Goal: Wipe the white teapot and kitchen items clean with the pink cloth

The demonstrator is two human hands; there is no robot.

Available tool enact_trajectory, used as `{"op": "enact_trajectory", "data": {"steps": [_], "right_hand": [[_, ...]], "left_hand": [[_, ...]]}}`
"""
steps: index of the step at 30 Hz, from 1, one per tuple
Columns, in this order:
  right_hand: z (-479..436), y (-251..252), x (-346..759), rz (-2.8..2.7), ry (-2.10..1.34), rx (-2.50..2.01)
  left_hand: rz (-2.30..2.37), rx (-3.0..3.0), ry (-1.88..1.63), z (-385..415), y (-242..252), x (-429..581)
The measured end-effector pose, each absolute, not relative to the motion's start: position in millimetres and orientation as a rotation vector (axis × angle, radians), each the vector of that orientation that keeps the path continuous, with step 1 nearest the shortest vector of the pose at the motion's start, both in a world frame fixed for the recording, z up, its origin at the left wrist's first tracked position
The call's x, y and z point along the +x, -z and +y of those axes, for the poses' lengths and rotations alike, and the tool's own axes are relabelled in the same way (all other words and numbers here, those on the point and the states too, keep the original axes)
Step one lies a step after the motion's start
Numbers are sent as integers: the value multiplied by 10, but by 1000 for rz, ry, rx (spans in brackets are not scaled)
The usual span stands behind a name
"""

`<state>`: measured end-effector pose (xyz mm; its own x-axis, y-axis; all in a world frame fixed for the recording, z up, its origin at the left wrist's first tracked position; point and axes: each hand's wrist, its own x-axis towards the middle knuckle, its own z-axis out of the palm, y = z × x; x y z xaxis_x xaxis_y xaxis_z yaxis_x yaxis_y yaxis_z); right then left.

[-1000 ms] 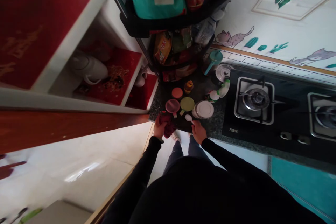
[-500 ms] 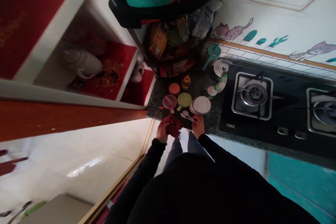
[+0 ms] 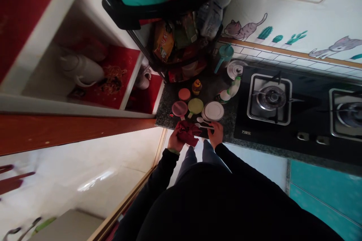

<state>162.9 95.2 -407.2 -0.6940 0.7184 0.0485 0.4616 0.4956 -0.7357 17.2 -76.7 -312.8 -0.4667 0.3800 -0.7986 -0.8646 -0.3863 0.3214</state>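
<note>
A crumpled dark red cloth (image 3: 187, 132) is bunched in my left hand (image 3: 175, 141), whose fingers are closed around it. My right hand (image 3: 216, 133), to its right at the counter's front edge, has its fingers on the handles of two small white spoons (image 3: 201, 120). Their bowls point left toward the cloth. Just beyond my hands stand a pink-lidded container (image 3: 180, 108), a green-lidded container (image 3: 195, 106) and a white-lidded jar (image 3: 214, 111). A smaller round container with a salmon lid (image 3: 184, 94) sits behind them.
A black gas stove (image 3: 271, 98) adjoins the counter on the right. Behind are a small yellow-capped bottle (image 3: 197, 87), green-and-white bottles (image 3: 233, 87) and a teal-lidded jug (image 3: 225, 54). A black rack (image 3: 124, 15) overhangs the back left, beside shelves holding a white kettle (image 3: 82, 67).
The spoons have spread apart in my right hand and lie more level. The cloth in my left hand has shifted shape and hangs lower on its right. The view has moved slightly.
</note>
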Motion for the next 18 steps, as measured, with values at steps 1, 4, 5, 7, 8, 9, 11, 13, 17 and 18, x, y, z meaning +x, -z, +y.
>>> {"op": "enact_trajectory", "data": {"steps": [1, 4, 5, 7, 8, 9, 11, 13, 17, 18], "right_hand": [[960, 4044, 1649, -2386, -1029, -989], [963, 3899, 1710, -2350, -1093, -980], [957, 3824, 1731, -2329, -1128, -981], [940, 3626, 1770, -2261, -1240, -999], [933, 3503, 1788, -2206, -1326, -1012], [929, 3366, 1803, -2142, -1430, -1019], [932, 3063, 1817, -2000, -1675, -990], [951, 2753, 1800, -1868, -1929, -883], [998, 2256, 1690, -1529, -2264, -767], [1009, 2169, 1672, -1450, -2260, -835]], "left_hand": [[956, -804, -1937, -756, 3114, 161], [976, -771, -1908, -717, 3062, 139], [981, -751, -1894, -708, 3034, 137], [969, -707, -1864, -695, 2947, 139], [953, -694, -1847, -688, 2886, 143], [935, -695, -1828, -678, 2814, 148], [901, -691, -1798, -632, 2641, 161], [877, -638, -1777, -533, 2455, 179], [889, -386, -1716, -184, 2143, 231], [937, -302, -1686, -86, 2082, 250]]}}
